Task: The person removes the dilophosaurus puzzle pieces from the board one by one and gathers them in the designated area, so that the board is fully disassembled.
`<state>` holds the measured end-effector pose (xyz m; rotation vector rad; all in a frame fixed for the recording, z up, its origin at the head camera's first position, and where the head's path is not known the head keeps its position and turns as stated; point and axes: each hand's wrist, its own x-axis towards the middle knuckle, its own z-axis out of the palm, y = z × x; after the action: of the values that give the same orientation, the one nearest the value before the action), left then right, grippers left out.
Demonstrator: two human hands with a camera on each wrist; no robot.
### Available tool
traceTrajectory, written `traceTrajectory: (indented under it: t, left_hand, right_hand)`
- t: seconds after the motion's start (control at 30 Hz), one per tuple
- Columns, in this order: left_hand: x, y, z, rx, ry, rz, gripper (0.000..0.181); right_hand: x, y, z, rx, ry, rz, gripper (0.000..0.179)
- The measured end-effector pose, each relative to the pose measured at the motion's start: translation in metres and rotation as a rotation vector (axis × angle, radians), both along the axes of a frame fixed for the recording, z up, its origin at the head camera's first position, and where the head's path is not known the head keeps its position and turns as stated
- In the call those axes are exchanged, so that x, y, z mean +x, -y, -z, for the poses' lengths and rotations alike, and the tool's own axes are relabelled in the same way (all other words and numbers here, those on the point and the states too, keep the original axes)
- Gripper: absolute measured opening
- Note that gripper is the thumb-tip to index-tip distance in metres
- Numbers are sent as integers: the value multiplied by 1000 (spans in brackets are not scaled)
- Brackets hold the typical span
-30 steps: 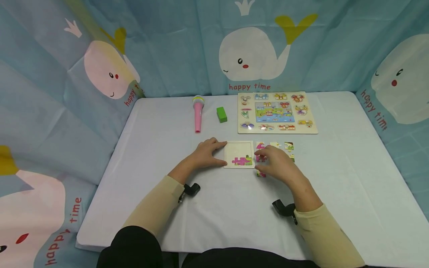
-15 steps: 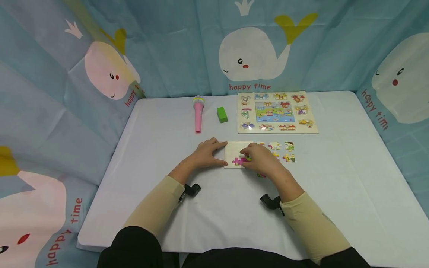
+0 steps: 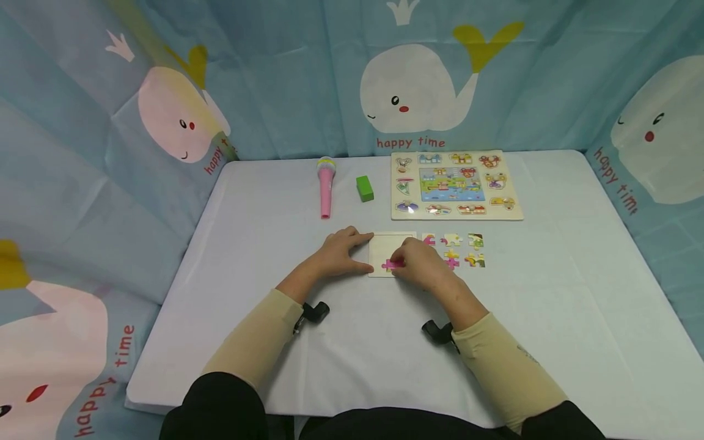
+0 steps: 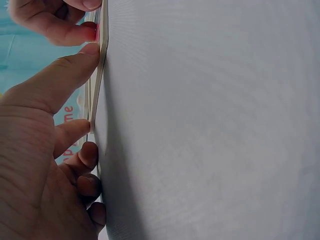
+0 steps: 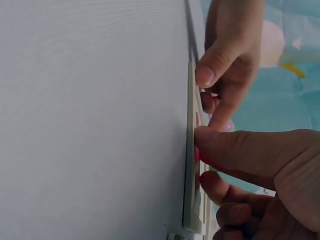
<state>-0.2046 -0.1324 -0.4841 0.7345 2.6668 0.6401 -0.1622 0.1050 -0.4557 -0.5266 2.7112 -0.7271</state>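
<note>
A small square puzzle tray point(image 3: 385, 246) lies on the white table, with a pink jigsaw piece point(image 3: 387, 266) showing in its lower part. My left hand point(image 3: 340, 252) touches the tray's left edge, thumb and forefinger spread apart towards its two corners. Over the tray's lower right, my right hand point(image 3: 425, 264) pinches a pink puzzle piece point(image 5: 197, 154) between thumb and forefinger, close against the tray; the fingers hide most of it. Right of the tray lie several loose jigsaw pieces point(image 3: 453, 240); the right hand covers part of that group.
Behind the tray stand a pink toy microphone point(image 3: 326, 192) and a green block point(image 3: 365, 189). A wooden knob puzzle board point(image 3: 511, 211) with pictures lies at the back right. A blue whale-print curtain point(image 3: 297, 79) surrounds the white table point(image 3: 566, 275) at the back and sides.
My right hand has moved left from the loose pieces onto the tray, bringing a puzzle piece, and lowered its fingertips there. The left hand stays at the tray's left edge.
</note>
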Motion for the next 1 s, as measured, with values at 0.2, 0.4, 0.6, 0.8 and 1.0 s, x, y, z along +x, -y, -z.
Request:
traceTrajectory:
  t: [0.2,0.4,0.6,0.8,1.0]
  left_hand:
    - [0,-1,0,-1,1,-4,85]
    - [-1,-1,1,2,1,-6,85]
    - [-1,0,0,-3,-4,-6,85]
    - [-1,-1,-1,-9,1,-7,85]
    - [-1,0,-1,-3,5,-4,85]
  right_hand:
    - [3,1,-1,12,-16,44,32]
    - [5,3,1,20,-47,74,28]
    - [6,3,1,13,-81,66,27]
    - [7,3,0,13,-126,32,25]
    - [9,2,-1,20,-156,-6,29]
